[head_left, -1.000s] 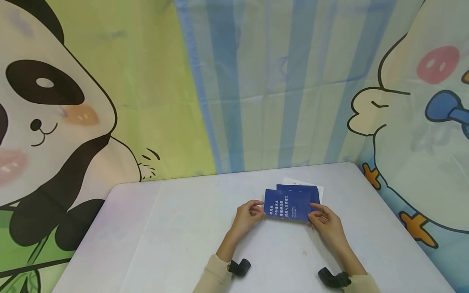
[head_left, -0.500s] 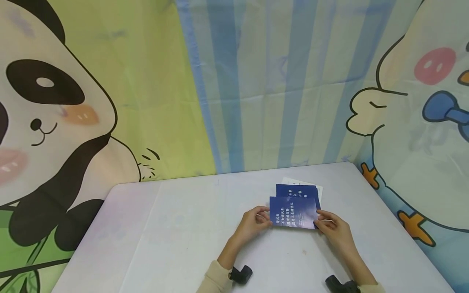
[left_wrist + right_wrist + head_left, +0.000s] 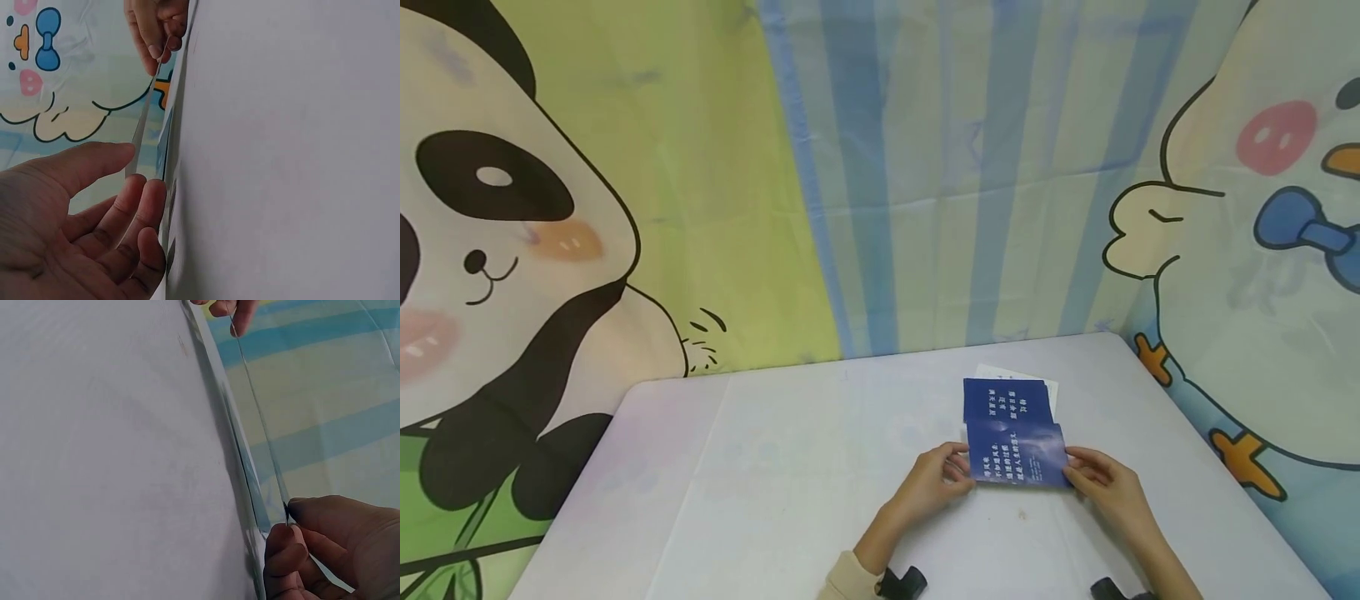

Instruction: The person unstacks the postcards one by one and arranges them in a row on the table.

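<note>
A dark blue card (image 3: 1017, 454) with white lettering is stretched between both hands. My left hand (image 3: 934, 482) pinches its left end between thumb and fingers. At the opposite end my right hand (image 3: 1107, 482) pinches the right edge. In both wrist views the card (image 3: 142, 128) shows nearly edge-on, a thin sheet just above the table, with the right fingers (image 3: 153, 37) at its far end in the left wrist view. Behind it lies a second blue card (image 3: 1003, 400) with white characters, its near edge overlapped by the held one in the head view.
A white sheet (image 3: 1051, 393) pokes out from behind the second blue card. All lie on a white table (image 3: 790, 467). A panda print covers the left backdrop (image 3: 587, 292), and striped and bird-printed cloth stands behind and at the right.
Both hands have drawn the held card toward the near side and a little right, exposing more of the blue card behind it. That card and the white sheet stay put.
</note>
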### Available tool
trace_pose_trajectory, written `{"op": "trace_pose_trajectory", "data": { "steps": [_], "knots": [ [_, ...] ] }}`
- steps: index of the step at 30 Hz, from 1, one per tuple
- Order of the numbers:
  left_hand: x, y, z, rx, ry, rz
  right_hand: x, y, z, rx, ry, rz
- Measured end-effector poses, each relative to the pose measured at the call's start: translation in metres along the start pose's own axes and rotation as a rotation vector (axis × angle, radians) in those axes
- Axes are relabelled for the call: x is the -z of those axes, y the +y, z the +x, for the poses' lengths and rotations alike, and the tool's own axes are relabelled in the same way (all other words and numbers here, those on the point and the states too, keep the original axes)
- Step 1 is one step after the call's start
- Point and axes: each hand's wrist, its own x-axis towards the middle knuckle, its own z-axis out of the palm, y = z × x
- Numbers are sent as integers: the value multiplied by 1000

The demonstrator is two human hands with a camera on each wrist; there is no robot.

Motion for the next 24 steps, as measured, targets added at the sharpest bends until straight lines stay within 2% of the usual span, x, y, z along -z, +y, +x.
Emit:
{"op": "trace_pose_trajectory", "data": {
  "steps": [9, 16, 21, 24],
  "knots": [
    [-15, 9, -3, -45, -88, 3, 20, 10, -8, 2, 27, -32],
    [-26, 14, -3, 3, -136, -103, 33, 22, -10, -70, -25, -163],
    [-38, 15, -2, 34, -190, -169, 42, 32, -9, -96, -19, -232],
    [-46, 17, -1, 66, -201, -227, 45, 35, -8, -105, -5, -257]
  ]
}}
